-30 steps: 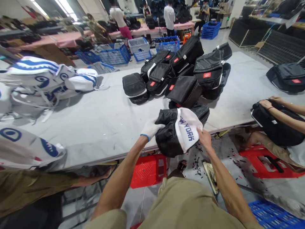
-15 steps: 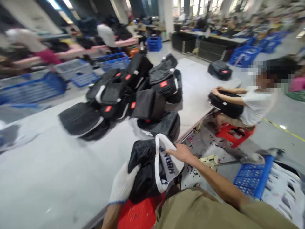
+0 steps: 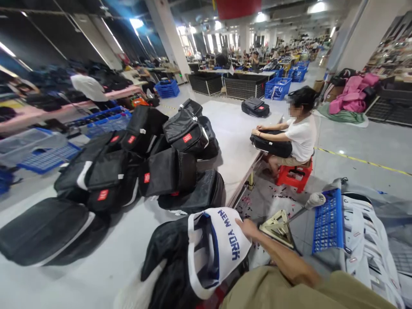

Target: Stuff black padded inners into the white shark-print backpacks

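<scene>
A black and white backpack (image 3: 170, 253) is in front of me at the near edge of the white table (image 3: 125, 240). Its white panel (image 3: 230, 240) bears the dark blue words "NEW YORK", and a white-edged opening shows a dark blue lining. My right hand (image 3: 248, 228), bare, pinches the panel's right edge. On the black side, my left hand (image 3: 144, 285), in a white glove and somewhat blurred, grips the fabric; its fingertips are partly hidden by folds. Just beyond lies a pile of black backpacks (image 3: 112, 171) with red labels.
A co-worker (image 3: 302, 128) sits on a red stool (image 3: 294, 176) at the table's right side, hands on a black bag (image 3: 273, 146). Another black backpack (image 3: 255, 107) lies at the far end. A blue basket (image 3: 327, 221) with white pieces stands to my right.
My view has swung to the right and steadied. The white panel is spread wider, with its lettering fully showing, and the opening gapes more. Both hands keep hold of the backpack.
</scene>
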The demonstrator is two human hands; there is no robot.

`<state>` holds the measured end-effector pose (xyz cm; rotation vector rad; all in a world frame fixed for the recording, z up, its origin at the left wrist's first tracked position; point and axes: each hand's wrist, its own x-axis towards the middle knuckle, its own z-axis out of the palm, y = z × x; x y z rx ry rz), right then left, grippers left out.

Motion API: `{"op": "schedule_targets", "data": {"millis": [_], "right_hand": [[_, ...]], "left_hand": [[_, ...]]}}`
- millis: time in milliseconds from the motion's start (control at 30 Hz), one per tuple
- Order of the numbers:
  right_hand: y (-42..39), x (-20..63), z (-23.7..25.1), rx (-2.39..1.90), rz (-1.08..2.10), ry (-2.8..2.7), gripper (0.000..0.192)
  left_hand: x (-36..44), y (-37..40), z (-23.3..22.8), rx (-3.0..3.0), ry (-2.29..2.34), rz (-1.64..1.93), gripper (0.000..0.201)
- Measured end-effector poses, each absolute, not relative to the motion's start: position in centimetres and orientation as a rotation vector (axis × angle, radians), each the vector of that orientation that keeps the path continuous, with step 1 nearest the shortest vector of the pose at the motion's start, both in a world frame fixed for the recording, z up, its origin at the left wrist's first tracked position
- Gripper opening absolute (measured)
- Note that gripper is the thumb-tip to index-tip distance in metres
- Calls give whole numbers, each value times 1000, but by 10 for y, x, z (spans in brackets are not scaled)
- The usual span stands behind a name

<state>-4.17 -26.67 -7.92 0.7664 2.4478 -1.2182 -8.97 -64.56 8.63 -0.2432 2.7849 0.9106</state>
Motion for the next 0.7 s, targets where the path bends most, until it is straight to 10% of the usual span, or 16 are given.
{"op": "schedule_targets", "data": {"millis": [133,333,500,700], "right_hand": [[-257,-52,-72,759,-1127,2569,43],[-243,-34,7,-360,-996,3267,97],[-236,-5,54,-1263,-368,3458,48],[-204,38,39,-749,-194,3780,17]], "left_hand": [[-93,-585,107,-153,2565,1089,57],[-126,-514,130,149,2293,1230,66],[-155,-448,123,445,1799,1313,67],[-167,-353,76,679,1565,1171,72]]}}
